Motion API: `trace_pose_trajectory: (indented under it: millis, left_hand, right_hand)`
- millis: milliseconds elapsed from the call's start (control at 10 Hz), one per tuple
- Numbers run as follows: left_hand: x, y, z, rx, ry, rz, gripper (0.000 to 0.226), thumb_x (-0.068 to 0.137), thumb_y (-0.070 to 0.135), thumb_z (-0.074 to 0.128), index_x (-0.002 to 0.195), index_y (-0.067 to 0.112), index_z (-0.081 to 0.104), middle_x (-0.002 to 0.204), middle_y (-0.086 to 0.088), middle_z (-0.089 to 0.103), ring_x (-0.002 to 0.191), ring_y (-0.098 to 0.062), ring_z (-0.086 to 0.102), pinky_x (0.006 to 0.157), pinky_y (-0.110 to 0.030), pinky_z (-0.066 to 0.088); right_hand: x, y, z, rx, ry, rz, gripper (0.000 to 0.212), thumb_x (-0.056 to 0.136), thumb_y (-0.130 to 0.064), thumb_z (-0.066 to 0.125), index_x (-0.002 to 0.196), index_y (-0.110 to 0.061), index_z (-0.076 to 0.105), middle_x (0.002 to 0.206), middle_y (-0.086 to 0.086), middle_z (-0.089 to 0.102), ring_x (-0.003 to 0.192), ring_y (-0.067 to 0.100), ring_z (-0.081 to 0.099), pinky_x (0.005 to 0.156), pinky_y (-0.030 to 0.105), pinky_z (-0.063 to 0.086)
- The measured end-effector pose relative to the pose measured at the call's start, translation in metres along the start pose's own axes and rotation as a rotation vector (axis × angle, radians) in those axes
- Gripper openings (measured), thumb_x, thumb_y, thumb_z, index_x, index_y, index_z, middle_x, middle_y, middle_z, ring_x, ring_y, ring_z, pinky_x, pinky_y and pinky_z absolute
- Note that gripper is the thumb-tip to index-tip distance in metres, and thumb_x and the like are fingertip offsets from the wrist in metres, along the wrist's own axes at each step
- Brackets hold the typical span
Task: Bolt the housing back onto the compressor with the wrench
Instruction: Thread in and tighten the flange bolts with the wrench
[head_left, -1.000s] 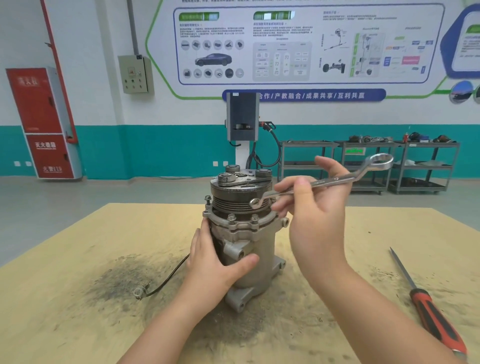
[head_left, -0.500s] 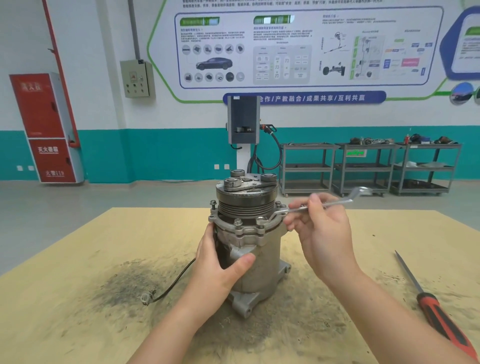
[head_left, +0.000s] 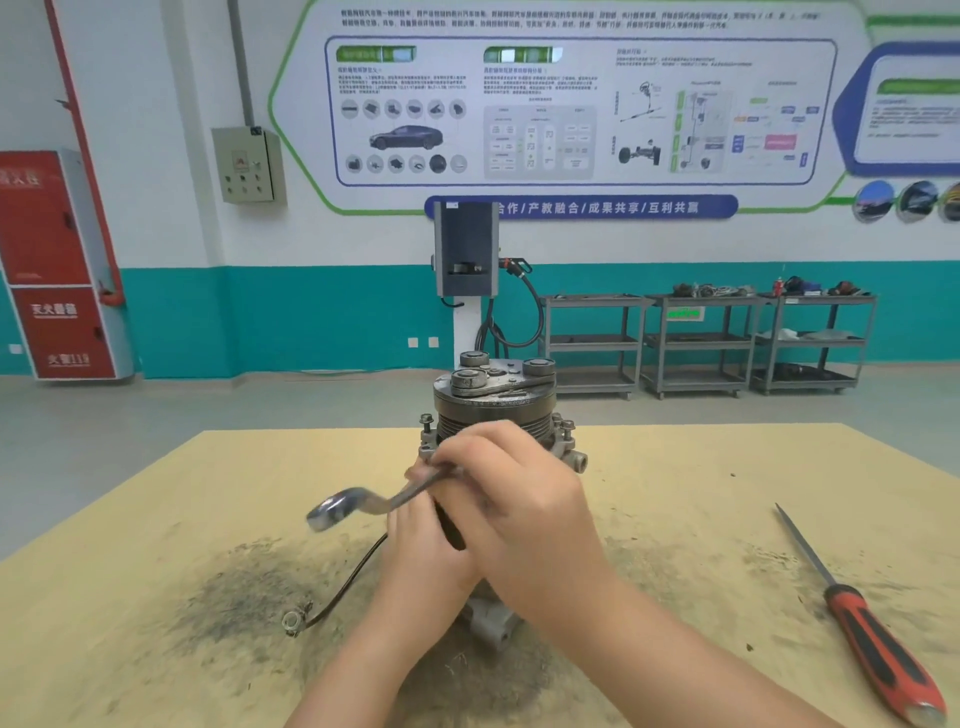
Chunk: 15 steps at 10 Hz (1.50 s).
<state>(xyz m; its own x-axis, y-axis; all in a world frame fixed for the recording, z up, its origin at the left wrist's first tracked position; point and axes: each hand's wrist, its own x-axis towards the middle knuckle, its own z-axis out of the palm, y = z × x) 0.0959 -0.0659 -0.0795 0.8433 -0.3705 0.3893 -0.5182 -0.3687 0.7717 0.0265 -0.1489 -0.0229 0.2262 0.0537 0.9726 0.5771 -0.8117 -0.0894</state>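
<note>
The grey metal compressor (head_left: 493, 400) stands upright at the middle of the wooden table (head_left: 156, 493), its pulley on top and bolts around the housing flange. My left hand (head_left: 421, 551) grips the compressor body from the near left side. In front of the flange my right hand (head_left: 519, 499) grips the steel ring wrench (head_left: 363, 504), whose free ring end points left. The wrench's other end and the bolt under it are hidden by my right hand.
A screwdriver (head_left: 862, 623) with a red and black handle lies on the table at the right. A black wire with a ring terminal (head_left: 332, 592) trails left from the compressor. Dark grit covers the table around the base. Shelf carts (head_left: 706, 343) stand by the far wall.
My right hand swung the wrench from the compressor's right side round to the front, so its free end points left instead of right. My left hand stayed on the body.
</note>
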Motion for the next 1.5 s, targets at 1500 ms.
trace_pose_trajectory:
  millis: [1500]
  left_hand:
    - [0.002,-0.014,0.001,0.129,-0.038,0.006,0.140,0.063,0.069,0.077,0.151,0.032,-0.026,0.162,0.015,-0.003,0.146,0.000,-0.001,0.121,-0.040,0.009]
  right_hand:
    - [0.016,0.028,-0.057,0.792,0.445,0.959,0.021,0.102,0.001,0.031,0.100,-0.016,0.042,0.059,0.004,0.064,0.044,0.014,0.050,0.047,0.023,0.040]
